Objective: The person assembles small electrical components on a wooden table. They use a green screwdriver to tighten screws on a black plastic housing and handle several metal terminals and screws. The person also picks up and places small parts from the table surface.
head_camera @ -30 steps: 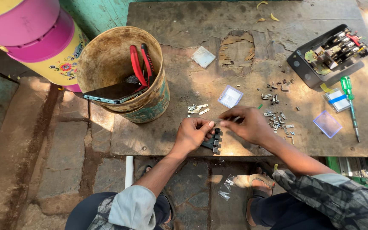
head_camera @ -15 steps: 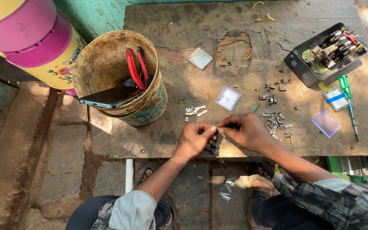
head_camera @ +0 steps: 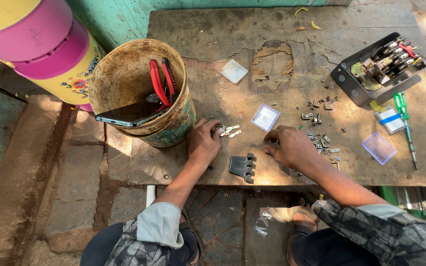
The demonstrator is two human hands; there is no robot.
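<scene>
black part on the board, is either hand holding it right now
No, the black part lies alone on the board between the left hand and right hand, touched by neither.

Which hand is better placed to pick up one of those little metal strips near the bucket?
Probably the left hand: its fingertips already rest at the metal strips. The right hand is farther off.

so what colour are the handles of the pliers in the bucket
Red, on the pliers in the head view.
</scene>
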